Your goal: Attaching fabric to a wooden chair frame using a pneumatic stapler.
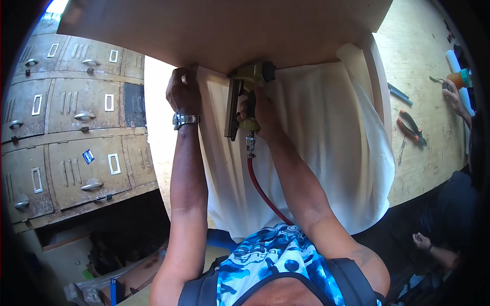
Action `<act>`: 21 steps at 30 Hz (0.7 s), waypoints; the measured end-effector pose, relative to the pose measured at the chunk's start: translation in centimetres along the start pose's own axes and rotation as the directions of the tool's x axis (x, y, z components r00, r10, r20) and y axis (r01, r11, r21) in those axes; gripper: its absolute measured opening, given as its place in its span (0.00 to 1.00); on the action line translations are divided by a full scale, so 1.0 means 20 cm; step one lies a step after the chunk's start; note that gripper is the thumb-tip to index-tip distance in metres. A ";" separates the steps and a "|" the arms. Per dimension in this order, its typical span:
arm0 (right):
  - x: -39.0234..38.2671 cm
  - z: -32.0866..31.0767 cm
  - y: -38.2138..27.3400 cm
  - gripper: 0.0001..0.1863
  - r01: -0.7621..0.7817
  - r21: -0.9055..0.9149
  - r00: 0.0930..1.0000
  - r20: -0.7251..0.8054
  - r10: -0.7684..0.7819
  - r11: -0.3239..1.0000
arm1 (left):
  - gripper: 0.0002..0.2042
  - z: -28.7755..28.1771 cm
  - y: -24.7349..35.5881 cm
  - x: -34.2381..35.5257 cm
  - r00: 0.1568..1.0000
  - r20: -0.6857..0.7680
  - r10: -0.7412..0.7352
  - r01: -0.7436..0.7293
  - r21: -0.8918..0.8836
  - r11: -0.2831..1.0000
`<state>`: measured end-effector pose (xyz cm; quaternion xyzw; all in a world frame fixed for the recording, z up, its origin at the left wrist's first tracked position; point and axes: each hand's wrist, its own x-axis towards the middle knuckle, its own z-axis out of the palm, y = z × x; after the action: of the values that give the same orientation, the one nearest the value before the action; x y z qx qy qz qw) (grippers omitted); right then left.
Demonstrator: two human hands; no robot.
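Observation:
My right hand (263, 111) is wrapped round the handle of a green and black pneumatic nail gun (249, 71). Its nose end lies against the lower edge of a broad brown wooden panel (219, 28), and a red air hose (260, 189) runs from its metal coupling toward my body. At the left corner, my left hand (182, 96), with a wristwatch above it, is closed round the edge of a wooden frame (378, 81); its fingertips are partly hidden. White sheeting (319, 127) is draped inside the frame and hangs over its near side.
Worn metal lockers (84, 117) stand at the left. Orange-handled pliers (411, 128) and a grey metal strip (399, 94) lie on the wooden table (423, 168) at right. Another person's hand (451, 94) is near an orange bottle (458, 78); another hand (422, 241) shows lower right.

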<state>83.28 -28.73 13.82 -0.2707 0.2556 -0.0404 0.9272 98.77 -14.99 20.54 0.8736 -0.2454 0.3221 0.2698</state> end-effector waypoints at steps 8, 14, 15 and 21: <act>0.04 0.03 -0.01 0.33 -0.017 -0.050 1.000 0.009 0.018 0.999 | 0.17 0.02 -0.01 -0.02 0.995 -0.051 -0.091 0.092 0.016 0.996; -0.02 0.10 -0.05 0.36 0.016 -0.105 0.998 0.055 -0.011 0.994 | 0.19 0.01 0.01 -0.02 0.947 0.073 -0.312 0.319 -0.143 0.937; -0.03 0.11 -0.05 0.37 0.033 -0.105 0.995 0.094 -0.023 0.994 | 0.19 0.01 0.02 -0.02 0.942 0.075 -0.326 0.334 -0.154 0.930; 0.00 0.16 -0.04 0.37 0.033 -0.122 0.997 0.066 -0.025 0.992 | 0.20 0.00 0.05 -0.03 0.947 0.030 -0.319 0.320 -0.146 0.936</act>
<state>84.86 -27.84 16.50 -0.3323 0.2235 -0.0292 0.9159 97.79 -15.59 20.37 0.8803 -0.1245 0.2522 0.3821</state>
